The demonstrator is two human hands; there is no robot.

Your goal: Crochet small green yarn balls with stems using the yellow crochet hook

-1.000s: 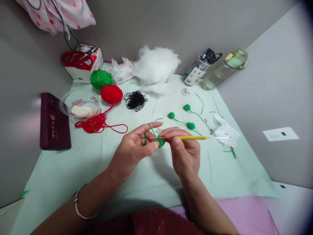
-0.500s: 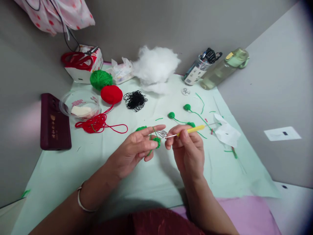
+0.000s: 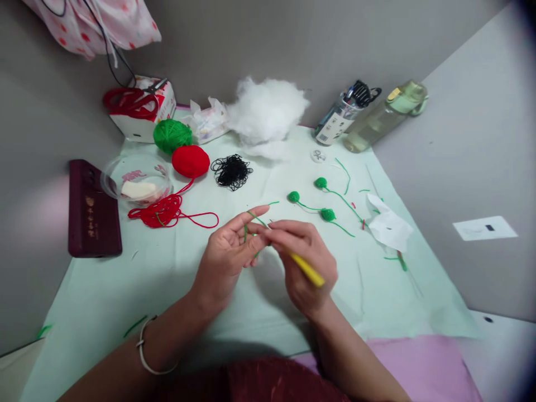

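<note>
My left hand (image 3: 228, 254) has green yarn (image 3: 257, 219) running over its raised index finger. Its thumb and other fingers pinch a small green crocheted piece, now almost wholly hidden behind the fingertips. Gripped in my right hand (image 3: 307, 259) is a yellow-handled crochet hook (image 3: 307, 269), the handle slanting down toward me. The hook's tip meets the left fingertips, and the stitch there is covered by my fingers. Right of the hands lie small green crocheted balls (image 3: 293, 196) with yarn tails.
Along the back are white stuffing (image 3: 270, 109), a pen cup (image 3: 337, 120) and a bottle (image 3: 383, 120). To the left stand green yarn (image 3: 172, 135), red yarn (image 3: 190, 161), a plastic tub (image 3: 161, 190), a dark red phone (image 3: 95, 215) and red-handled scissors (image 3: 129, 103). Black cord (image 3: 231, 171) lies mid-table.
My right hand has turned over, swinging the hook's handle from pointing right to pointing down toward me. Both hands are closer together, and the green piece has gone from sight behind fingers.
</note>
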